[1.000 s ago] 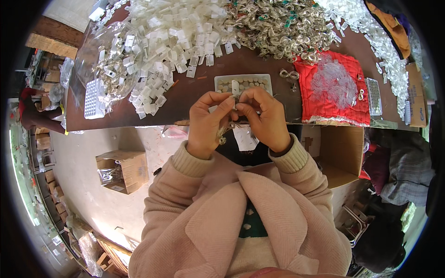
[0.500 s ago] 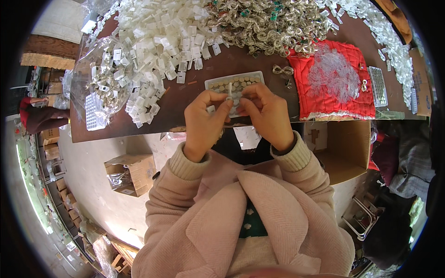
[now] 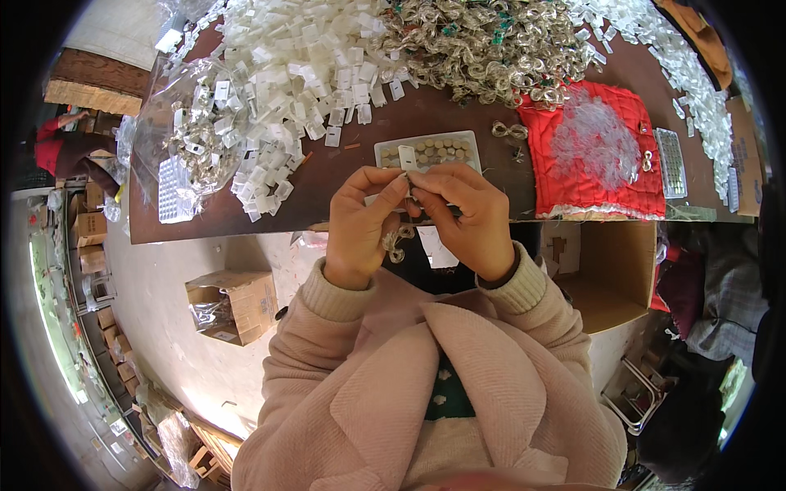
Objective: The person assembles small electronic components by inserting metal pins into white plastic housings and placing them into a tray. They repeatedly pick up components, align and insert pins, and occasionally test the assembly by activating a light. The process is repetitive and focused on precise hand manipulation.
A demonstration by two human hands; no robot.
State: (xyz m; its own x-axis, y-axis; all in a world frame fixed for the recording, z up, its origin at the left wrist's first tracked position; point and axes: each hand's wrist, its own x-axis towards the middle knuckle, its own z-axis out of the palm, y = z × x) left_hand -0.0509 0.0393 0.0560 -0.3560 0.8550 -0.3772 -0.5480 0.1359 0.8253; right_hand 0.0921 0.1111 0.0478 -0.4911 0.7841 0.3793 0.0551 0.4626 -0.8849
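Note:
Close together over the table's front edge, my two hands meet at a small white plastic case (image 3: 407, 157). My left hand (image 3: 360, 214) pinches its lower end between thumb and fingers, and a small coil of clear wire (image 3: 398, 243) dangles beneath that hand. My right hand (image 3: 471, 214) has thumb and fingertips pressed to the same end of the case; whether a smaller part sits between them is hidden. Just beyond the hands lies a pale plastic tray (image 3: 383, 154) with rows of small round button cells (image 3: 446, 152), partly covered by my fingers.
Heaps of white plastic cases (image 3: 286, 65) and wire coils (image 3: 483, 49) cover the table's far side. To the right lie a red cloth (image 3: 544, 176) under clear pieces (image 3: 596, 135) and another tray (image 3: 671, 164). A clear bag (image 3: 147, 135) stands left; an open carton (image 3: 614, 278) sits below.
My right hand has moved left against my left hand's fingertips. The case has turned from edge-on to show its flat face, and the coil now hangs in plain sight. The view shifted slightly.

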